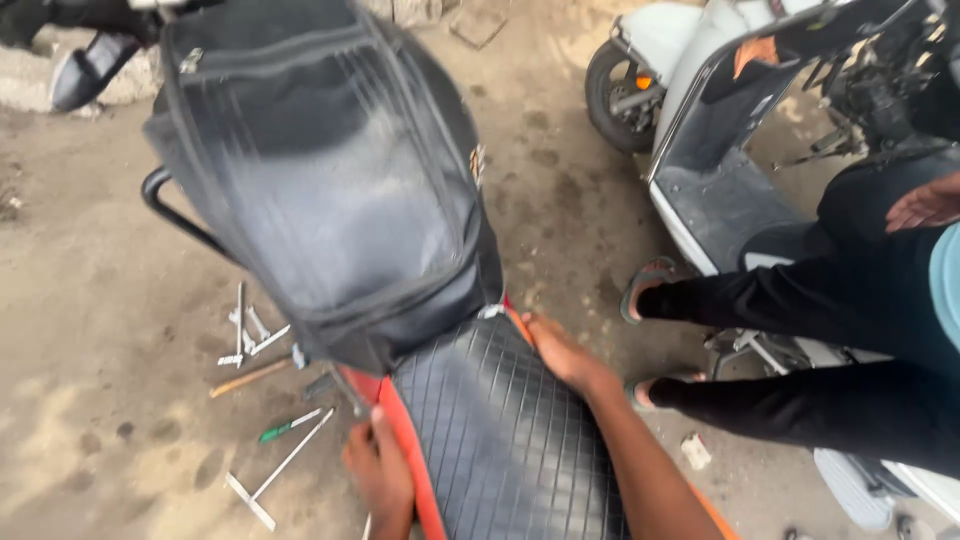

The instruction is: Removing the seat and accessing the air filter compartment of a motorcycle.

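Note:
I look down on a motorcycle with a black quilted seat [500,430] and a black tank cover [320,170] over a red body. My left hand [378,470] grips the red left edge of the bike beside the seat's front. On the seat's right front corner, my right hand [562,355] presses against the edge where seat meets tank cover. A black grab bar [172,212] sticks out on the left.
Several hand tools [262,400] lie on the dirt ground to the left, including wrenches and a green-handled screwdriver. A white scooter [720,170] stands at right. Another person in black trousers and sandals [800,350] sits beside it, feet near the bike.

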